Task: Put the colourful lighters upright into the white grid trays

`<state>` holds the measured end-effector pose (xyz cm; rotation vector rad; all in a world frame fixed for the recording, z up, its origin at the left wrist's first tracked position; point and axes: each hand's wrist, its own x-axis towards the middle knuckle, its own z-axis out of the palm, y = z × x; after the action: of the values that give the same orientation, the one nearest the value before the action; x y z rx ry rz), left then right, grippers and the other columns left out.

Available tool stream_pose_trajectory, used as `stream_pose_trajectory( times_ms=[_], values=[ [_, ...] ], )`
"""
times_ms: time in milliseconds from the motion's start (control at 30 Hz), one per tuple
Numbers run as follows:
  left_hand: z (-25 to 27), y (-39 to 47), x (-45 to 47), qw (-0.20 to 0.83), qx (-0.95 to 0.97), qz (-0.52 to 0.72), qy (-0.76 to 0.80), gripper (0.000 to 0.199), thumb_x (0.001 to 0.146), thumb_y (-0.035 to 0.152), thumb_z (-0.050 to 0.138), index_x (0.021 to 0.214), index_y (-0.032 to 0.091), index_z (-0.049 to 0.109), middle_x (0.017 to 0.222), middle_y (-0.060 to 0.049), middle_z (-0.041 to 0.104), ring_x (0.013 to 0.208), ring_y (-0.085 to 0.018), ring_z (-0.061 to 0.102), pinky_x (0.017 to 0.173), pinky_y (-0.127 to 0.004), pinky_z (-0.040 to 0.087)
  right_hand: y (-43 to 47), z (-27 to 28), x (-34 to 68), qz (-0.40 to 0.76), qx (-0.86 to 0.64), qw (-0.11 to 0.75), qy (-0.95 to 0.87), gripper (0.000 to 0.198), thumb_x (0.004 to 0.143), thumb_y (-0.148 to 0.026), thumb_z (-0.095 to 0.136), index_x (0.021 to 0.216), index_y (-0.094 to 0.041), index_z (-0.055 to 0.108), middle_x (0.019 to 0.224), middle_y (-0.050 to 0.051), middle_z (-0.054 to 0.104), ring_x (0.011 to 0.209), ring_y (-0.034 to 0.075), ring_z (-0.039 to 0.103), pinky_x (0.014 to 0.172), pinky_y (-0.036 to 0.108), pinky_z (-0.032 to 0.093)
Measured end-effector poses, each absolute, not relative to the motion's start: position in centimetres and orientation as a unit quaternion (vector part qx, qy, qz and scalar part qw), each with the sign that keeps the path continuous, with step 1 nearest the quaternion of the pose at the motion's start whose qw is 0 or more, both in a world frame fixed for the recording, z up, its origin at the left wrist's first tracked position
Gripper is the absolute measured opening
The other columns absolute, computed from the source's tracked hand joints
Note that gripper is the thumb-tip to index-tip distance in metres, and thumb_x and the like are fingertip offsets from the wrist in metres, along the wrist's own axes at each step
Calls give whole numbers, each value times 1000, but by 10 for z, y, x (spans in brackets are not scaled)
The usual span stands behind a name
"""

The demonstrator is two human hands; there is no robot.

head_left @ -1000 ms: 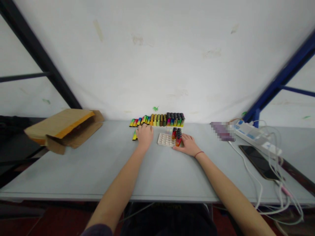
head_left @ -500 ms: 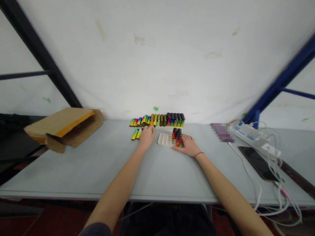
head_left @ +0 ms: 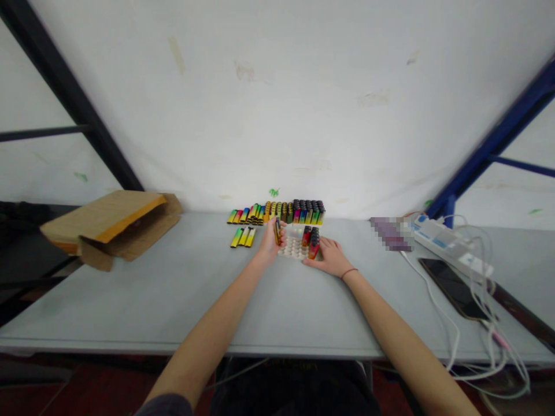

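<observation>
My left hand (head_left: 271,241) is closed around a lighter (head_left: 278,231) with a yellowish body, held upright over the left part of the white tray (head_left: 291,249). Rows of round hollows show in this tray. Short rows of red lighters (head_left: 314,247) with black tops stand at its right end. Around that right end my right hand (head_left: 332,258) is cupped, thumb along the front edge and fingers beside the lighters. Left of the tray lie a few yellow-green lighters (head_left: 243,237). Behind, more lighters (head_left: 309,212) stand in a packed block, with others (head_left: 245,215) lying at its left.
An opened cardboard box (head_left: 117,222) lies on the left of the grey table (head_left: 208,294). At the right are a phone (head_left: 453,288), a blurred purple item (head_left: 390,234), a white power strip (head_left: 453,245) and loose cables (head_left: 453,341). A white wall (head_left: 277,115) stands behind.
My left hand has moved right, from beside the lying lighters to over the tray, and turned so the lighter in it shows upright. My right hand has stayed in place.
</observation>
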<state>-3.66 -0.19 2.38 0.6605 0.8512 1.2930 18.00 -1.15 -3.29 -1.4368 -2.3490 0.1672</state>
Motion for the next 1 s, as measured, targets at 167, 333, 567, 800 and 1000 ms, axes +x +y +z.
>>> stream_pose_trajectory(
  times_ms=[167,333,567,800,1000],
  values=[
    [28,-4,-39,698,254,572,348,20,83,39,52,76,21,49,59,6,47,44,-9,44,42,-19,32,-12,-32,180,58,-511,188,-837,70,82,-69,66,132,-20,59,137,15,62,128,33,54,106,48,39],
    [31,-7,-40,720,258,546,342,14,81,32,49,74,20,47,54,7,36,41,-8,34,40,-17,24,-13,-31,179,66,-512,190,-835,69,83,-68,66,130,-19,59,136,16,62,128,33,55,107,48,39],
    [30,-5,-38,697,251,571,354,15,81,33,52,76,22,43,55,9,33,40,-8,31,39,-16,21,-12,-32,179,64,-512,187,-836,70,83,-68,66,131,-18,59,139,16,61,130,33,53,108,47,38],
    [28,-3,-41,693,244,589,336,20,84,39,51,77,22,43,56,8,35,41,-9,33,40,-17,25,-12,-32,179,62,-514,187,-835,71,82,-70,66,131,-19,59,139,16,61,130,34,53,108,48,38],
    [30,-4,-37,695,228,588,345,14,85,35,46,79,22,44,55,9,33,40,-8,31,39,-17,22,-12,-32,179,63,-514,186,-835,70,83,-69,66,131,-18,60,139,16,61,130,33,53,108,47,38]
  ],
)
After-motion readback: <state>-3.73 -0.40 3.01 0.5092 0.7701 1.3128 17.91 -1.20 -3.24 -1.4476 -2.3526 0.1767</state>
